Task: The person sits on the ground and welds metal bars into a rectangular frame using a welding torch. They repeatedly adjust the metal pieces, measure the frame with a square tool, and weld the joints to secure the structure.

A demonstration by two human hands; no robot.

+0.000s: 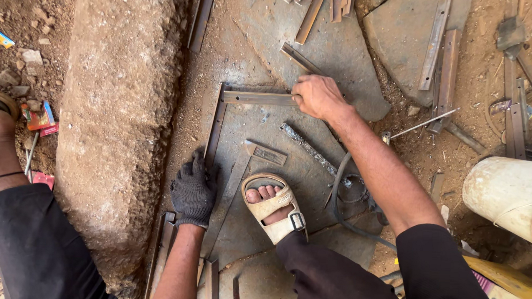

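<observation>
The angle-iron frame [220, 115] lies flat on the stone slab [340, 46] in the middle of the ground, its far bar running left to right and its left bar running near to far. My right hand [318, 96], bare, closes its fingers around the right end of the far bar, just where a loose steel strip [301, 59] slants away toward the far side. My left hand [192, 191], in a black knit glove, rests flat with fingers spread on the left bar (pressing rather than gripping, as far as I can tell). My sandalled foot [274, 204] stands inside the frame, near a short metal plate [267, 153]. A big rough rock [120, 115] lies left; a pale cylinder [503, 193] sits right.
</observation>
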